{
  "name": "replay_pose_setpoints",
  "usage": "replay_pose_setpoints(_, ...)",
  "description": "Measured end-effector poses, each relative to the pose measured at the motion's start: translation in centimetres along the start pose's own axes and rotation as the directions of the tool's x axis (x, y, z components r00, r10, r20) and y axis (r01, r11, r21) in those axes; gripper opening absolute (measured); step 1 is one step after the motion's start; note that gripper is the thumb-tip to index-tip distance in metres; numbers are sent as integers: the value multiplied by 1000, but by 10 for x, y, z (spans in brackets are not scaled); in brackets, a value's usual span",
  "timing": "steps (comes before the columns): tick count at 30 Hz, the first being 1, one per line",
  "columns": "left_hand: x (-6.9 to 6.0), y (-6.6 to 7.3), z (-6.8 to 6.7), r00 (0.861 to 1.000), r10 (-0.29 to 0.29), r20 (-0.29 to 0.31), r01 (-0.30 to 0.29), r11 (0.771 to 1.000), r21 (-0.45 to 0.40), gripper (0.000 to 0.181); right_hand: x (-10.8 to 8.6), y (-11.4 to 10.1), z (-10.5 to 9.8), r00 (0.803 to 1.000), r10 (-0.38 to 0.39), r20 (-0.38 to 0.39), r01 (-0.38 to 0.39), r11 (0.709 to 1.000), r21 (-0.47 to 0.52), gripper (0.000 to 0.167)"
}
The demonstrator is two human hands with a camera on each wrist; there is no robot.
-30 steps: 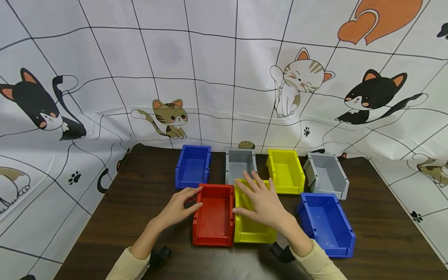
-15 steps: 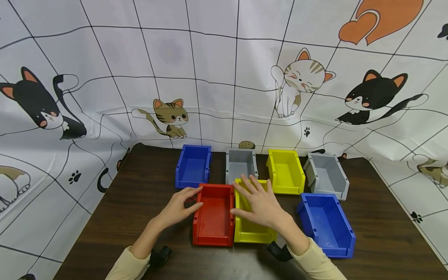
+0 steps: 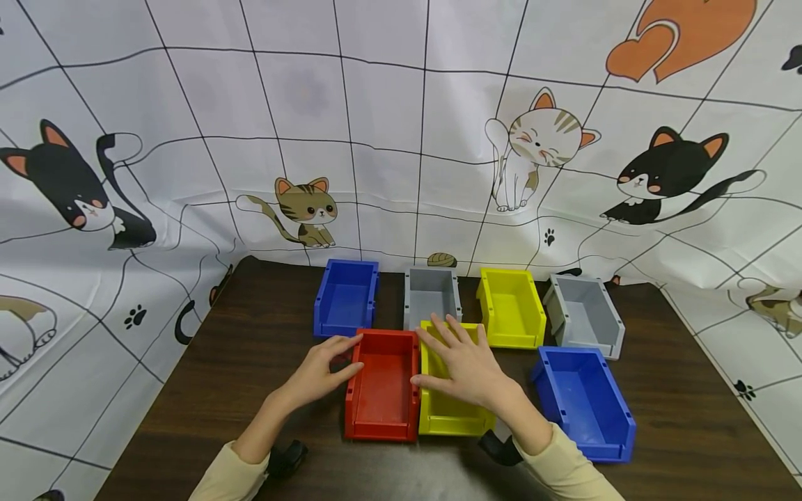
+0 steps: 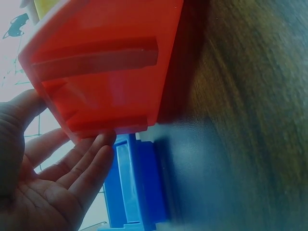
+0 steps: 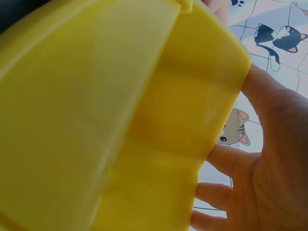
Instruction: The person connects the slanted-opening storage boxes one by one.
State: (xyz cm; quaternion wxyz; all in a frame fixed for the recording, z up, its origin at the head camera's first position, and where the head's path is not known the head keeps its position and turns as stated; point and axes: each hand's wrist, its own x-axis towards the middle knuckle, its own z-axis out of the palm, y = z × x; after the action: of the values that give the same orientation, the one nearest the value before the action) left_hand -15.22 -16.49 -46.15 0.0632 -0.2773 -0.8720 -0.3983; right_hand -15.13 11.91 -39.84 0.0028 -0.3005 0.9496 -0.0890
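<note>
In the head view, the red bin (image 3: 383,390) stood upright on the counter (image 3: 689,410), just beside the front yellow bin (image 3: 452,412), and their neighbouring walls appeared to touch. The left hand (image 3: 321,372) was at the left wall of the red bin, thumb across the rim; its grip was relaxed, with fingers extended and not clenched. The right hand (image 3: 466,370) was spread over the front yellow bin, its grip also loose, the thumb at the place where both bins met. Probably the hands took opposite sides to hold this pair in line. Behind stood the back blue bin (image 3: 346,299), the middle grey bin (image 3: 432,292), the back yellow bin (image 3: 511,306) and the right grey bin (image 3: 585,313); the front blue bin (image 3: 585,400) stood apart, to the right.

In the left wrist view, fingers touched the red bin near its corner, perhaps for guiding it rather than carrying it.

In the right wrist view, thumb and fingers reached the yellow edge; the tips were hidden, so one could not tell how firmly they pressed.
</note>
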Motion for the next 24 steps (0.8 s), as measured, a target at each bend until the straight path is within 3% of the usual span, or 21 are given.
replay_pose_setpoints(9, 0, 0, 0, 1000, 5, 1, -5, 1000, -11, 50, 1, -1, 1, 999, 17, 29, -16, 1000, -6, 81)
replay_pose_setpoints(24, -1, -1, 1, 1000, 19, -10, -19, 1000, -12, 51, 2, 0, 4, 1000, -5, 2, 5, 999, -43, 81)
